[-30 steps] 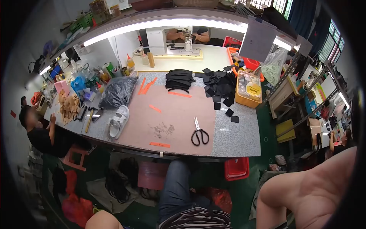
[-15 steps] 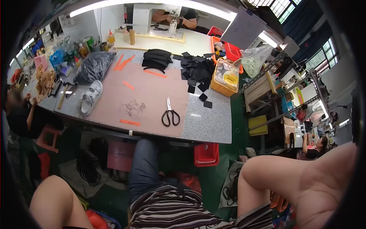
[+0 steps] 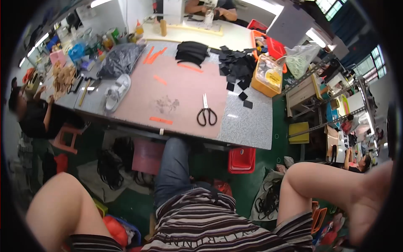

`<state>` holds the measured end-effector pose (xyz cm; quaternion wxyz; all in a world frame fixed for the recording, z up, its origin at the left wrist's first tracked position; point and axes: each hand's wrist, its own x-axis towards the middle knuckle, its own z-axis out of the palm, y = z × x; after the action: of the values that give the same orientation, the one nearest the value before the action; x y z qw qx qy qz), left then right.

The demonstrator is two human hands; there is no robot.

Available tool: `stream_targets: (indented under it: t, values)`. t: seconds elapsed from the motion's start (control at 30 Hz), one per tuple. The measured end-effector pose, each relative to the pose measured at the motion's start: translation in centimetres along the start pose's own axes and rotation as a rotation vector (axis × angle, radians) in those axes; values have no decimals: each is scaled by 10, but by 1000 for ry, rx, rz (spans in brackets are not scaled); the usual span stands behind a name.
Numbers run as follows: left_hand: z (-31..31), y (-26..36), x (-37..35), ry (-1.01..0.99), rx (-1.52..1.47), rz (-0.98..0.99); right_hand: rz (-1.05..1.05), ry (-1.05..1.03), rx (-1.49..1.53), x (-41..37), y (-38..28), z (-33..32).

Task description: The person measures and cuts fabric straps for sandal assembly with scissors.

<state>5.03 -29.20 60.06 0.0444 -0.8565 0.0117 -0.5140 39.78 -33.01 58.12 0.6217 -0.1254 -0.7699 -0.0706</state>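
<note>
Across the mat, scissors lie at four o'clock, best lifted by their loops; the right hand, at the view's four o'clock, has an untellable grip, the left hand unseen.

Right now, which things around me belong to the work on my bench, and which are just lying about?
Likely part of the work:
black-handled scissors
orange strips
stacked black strips
black squares

Likely just lying about:
hammer
dark plastic bag
red basket under the bench

That's judged from placement alone.
</note>
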Motion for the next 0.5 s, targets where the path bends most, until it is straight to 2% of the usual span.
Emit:
stream_targets:
  t: [0.2,0.5]
  values:
    - [-8,4,13,-49,41,-23,-28,-23,56,8,5,10]
    - [-7,6,-18,-27,69,25,-60,-26,116,3,5,16]
